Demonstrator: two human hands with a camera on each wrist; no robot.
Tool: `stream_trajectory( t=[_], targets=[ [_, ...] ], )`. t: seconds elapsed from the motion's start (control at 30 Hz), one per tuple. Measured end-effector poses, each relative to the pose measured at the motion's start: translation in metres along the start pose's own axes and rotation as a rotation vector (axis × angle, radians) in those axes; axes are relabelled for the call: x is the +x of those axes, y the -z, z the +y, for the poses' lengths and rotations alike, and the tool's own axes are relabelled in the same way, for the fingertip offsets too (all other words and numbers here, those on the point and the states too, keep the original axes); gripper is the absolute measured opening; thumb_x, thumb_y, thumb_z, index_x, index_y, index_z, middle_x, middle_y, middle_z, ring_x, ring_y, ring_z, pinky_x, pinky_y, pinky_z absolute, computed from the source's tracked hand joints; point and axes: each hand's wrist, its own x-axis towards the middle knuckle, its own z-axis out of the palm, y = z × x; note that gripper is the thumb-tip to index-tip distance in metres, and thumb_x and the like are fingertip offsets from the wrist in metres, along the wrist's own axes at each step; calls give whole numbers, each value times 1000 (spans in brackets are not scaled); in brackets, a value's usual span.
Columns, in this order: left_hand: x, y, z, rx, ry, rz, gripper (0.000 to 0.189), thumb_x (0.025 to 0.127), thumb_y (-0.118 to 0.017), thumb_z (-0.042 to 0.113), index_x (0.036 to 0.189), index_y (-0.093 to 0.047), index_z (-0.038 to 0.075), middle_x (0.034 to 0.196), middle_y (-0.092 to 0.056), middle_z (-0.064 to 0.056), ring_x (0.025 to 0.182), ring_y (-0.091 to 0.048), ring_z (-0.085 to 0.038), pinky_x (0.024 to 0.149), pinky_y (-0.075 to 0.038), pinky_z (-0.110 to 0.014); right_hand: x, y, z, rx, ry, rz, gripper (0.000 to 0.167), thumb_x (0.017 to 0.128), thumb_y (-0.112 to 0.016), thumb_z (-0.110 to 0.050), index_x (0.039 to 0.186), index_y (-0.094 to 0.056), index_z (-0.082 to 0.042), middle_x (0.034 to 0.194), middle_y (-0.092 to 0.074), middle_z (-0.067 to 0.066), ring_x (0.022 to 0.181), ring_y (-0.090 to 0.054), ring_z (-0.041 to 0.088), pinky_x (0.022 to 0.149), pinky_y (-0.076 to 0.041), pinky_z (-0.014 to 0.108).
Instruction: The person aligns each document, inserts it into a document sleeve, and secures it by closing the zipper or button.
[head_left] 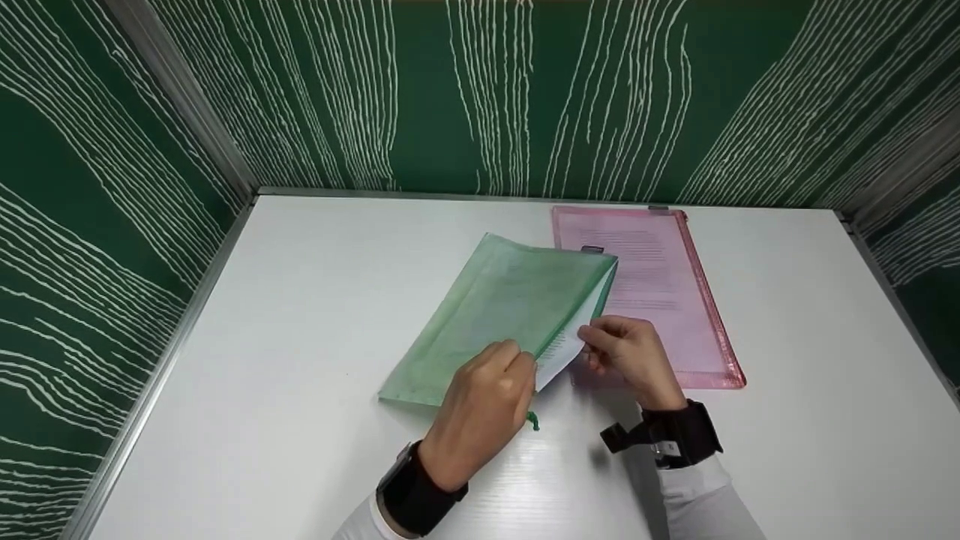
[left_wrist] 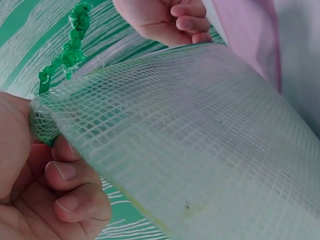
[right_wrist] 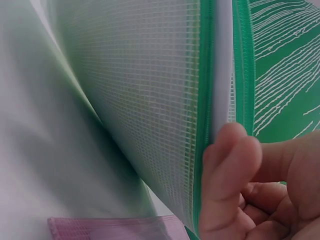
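A green mesh zipper pouch (head_left: pixel 495 315) is tilted up off the white table, its zipper side gaping. White printed paper (head_left: pixel 566 349) shows in the opening. My left hand (head_left: pixel 487 405) grips the pouch's near corner, where a knotted green cord (left_wrist: pixel 72 55) hangs by the zipper end. With thumb and fingertips, my right hand (head_left: pixel 626 356) pinches the paper's edge at the opening. In the right wrist view the paper (right_wrist: pixel 222 65) stands between the two green zipper strips (right_wrist: pixel 244 65), and the right fingers (right_wrist: pixel 230 155) close on its edge.
A pink zipper pouch (head_left: pixel 645 330) with a printed sheet inside lies flat on the white table (head_left: pixel 300 300), partly under the green pouch's right side. Green walls with white wavy lines (head_left: pixel 487 90) stand behind and beside the table.
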Motion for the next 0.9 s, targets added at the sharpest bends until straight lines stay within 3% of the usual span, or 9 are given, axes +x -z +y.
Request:
stream_trajectory(
  t=[0.17,0.3,0.67,0.9],
  targets=[
    [0,-1,0,-11,-4,14,34,89,-47,3,57,-41,13,62,-29,3,56,-25,-5,49,-21,-14,0,-1,4,-94,23,32,26,82,-69,-26,85,-64,0,57,-49,2,46,-42,10,43,-33,22],
    [0,-1,1,-23,-5,20,34,90,-46,4,57,-41,13,62,-28,3,55,-25,-5,49,-20,-14,1,-1,6,-135,12,12,27,83,-67,-29,80,-62,-2,53,-42,0,42,-32,10,40,-23,22],
    [-1,1,2,-29,-14,20,33,91,-47,5,59,-42,14,63,-28,3,57,-24,-6,51,-20,-15,4,-3,11,-123,-85,-43,29,87,-62,-31,94,-64,-4,54,-45,0,41,-38,10,39,-33,22],
    [0,3,2,-36,-15,23,32,90,-47,5,60,-43,14,63,-29,3,57,-26,-6,51,-21,-15,5,-6,12,-131,-96,-22,30,85,-64,-33,92,-65,-4,52,-46,0,41,-41,11,39,-36,23]
  ],
)
